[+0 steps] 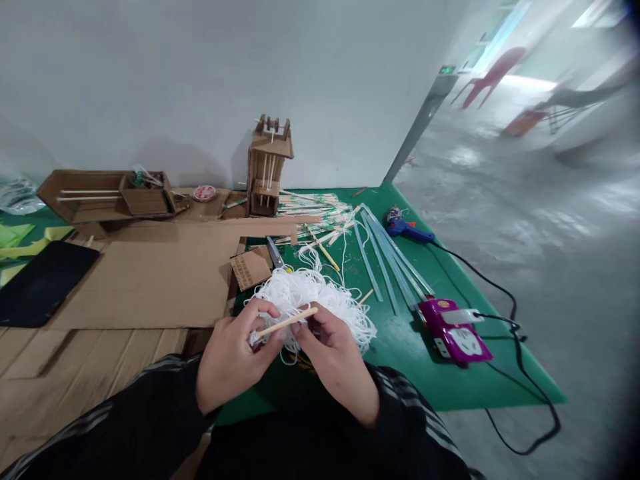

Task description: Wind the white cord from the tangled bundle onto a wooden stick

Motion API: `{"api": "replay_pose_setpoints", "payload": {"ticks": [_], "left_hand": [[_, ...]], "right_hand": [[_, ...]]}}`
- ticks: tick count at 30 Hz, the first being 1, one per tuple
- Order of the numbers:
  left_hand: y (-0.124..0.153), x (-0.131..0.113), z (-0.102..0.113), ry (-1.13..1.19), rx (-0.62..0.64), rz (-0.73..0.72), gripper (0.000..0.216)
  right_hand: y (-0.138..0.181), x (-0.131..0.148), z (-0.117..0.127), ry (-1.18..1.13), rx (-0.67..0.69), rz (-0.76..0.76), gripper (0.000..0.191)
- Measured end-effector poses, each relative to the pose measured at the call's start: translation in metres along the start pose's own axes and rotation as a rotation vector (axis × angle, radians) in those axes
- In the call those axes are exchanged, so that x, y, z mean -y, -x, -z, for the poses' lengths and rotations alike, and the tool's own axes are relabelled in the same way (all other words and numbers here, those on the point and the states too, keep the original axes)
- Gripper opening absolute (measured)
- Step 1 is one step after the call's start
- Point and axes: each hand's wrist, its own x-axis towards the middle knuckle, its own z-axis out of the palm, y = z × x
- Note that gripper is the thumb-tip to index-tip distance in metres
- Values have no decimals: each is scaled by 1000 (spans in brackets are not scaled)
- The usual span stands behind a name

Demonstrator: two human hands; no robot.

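A thin wooden stick (287, 323) slants between my hands, with white cord (255, 337) bunched around its left end. My left hand (237, 353) is closed, pinching the stick near that wrapped end between thumb and fingers. At the stick's other end my right hand (337, 360) is closed too, its thumb and fingers against the stick; whether cord is also between them I cannot tell. Just behind both hands lies a big loose heap of white cord (320, 297). Scissors (275, 253) and a small cardboard piece (251, 268) lie beyond it.
Clear glue sticks (385, 247), a blue glue gun (407, 229) and a purple power strip (455, 331) with a black cable lie right. Wrapped sticks (320, 212) and a cardboard tower (270, 167) stand behind. Left are cardboard sheets (165, 280), a cardboard box (90, 190) and a black tablet-like slab (45, 283).
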Motion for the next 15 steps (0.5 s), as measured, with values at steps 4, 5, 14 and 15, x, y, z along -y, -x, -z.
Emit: {"api": "replay_pose_setpoints", "payload": {"ticks": [4,5,14,15], "left_hand": [[-4,0,3,52,66,7,20],[-5,1,3,74,77,18,20],[-8,12,-5,537,65,239,19],[-9,12,-5,561,56,250,20]], "right_hand": [[0,1,-1,14,12,-38,21],[0,1,-1,39,13,-38,21],[1,4,-7,345,36,18,5],[1,5,-8,373,44,25,5]]}}
